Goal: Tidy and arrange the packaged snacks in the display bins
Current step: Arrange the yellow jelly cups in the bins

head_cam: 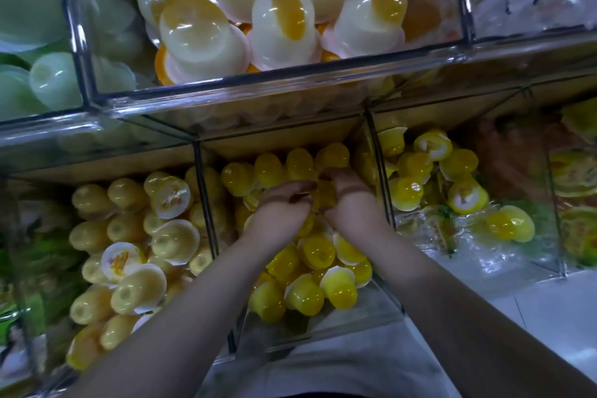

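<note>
In the middle bin (323,333), the left hand (284,203) and right hand (350,195) were both curled, fingers close, round one yellow cup (323,197) atop the cups (303,294).

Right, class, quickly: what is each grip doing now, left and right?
Left grip: closed, fingers curled on the small yellow plastic jelly cup between both hands.
Right grip: closed on the same cup.

Cups (307,294) are piled in middle bin (323,329); left hand (284,203) and right hand (349,194) are placed side by side among them. Left bin (113,168) and right bin (484,268) are set alongside; upper row (258,81) is mounted behind.
</note>
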### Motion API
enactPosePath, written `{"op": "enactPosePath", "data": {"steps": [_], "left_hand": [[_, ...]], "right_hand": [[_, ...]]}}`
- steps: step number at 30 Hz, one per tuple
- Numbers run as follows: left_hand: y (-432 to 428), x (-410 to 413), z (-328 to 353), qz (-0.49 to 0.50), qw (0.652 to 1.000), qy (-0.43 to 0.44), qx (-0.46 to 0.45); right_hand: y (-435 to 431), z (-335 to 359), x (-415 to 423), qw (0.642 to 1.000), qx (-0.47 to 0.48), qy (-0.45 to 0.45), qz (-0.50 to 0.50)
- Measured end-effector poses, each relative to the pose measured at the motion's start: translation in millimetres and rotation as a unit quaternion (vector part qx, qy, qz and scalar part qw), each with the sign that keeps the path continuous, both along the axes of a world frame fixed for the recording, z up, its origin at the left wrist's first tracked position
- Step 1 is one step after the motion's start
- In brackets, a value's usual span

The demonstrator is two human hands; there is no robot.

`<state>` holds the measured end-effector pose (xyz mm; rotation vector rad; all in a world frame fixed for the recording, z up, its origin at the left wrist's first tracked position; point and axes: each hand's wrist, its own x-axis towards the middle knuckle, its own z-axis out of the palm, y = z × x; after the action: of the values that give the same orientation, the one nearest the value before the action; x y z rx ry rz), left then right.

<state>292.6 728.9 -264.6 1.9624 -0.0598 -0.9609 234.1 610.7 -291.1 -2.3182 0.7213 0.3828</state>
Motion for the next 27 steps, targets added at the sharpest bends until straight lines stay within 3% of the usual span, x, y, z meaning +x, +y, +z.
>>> {"op": "enactPosePath", "data": {"steps": [3, 5, 9, 16, 27], "left_hand": [[3, -1, 1, -0.002, 1.000, -0.019, -0.010], [3, -2, 5, 0.015, 0.999, -0.016, -0.036], [-6, -9, 18, 0.063, 0.988, 0.020, -0.139], [-31, -25, 38, 0.068, 0.961, 0.070, -0.260], [-103, -70, 30, 0.092, 0.963, 0.089, -0.239]], "right_hand": [[4, -2, -3, 0.999, 0.012, -0.037, -0.034], [7, 2, -6, 0.987, 0.063, -0.094, -0.111], [13, 33, -7, 0.922, 0.194, -0.210, -0.259], [8, 64, -26, 0.840, 0.241, -0.332, -0.355], [-62, 48, -70, 0.835, 0.230, -0.307, -0.394]]}}
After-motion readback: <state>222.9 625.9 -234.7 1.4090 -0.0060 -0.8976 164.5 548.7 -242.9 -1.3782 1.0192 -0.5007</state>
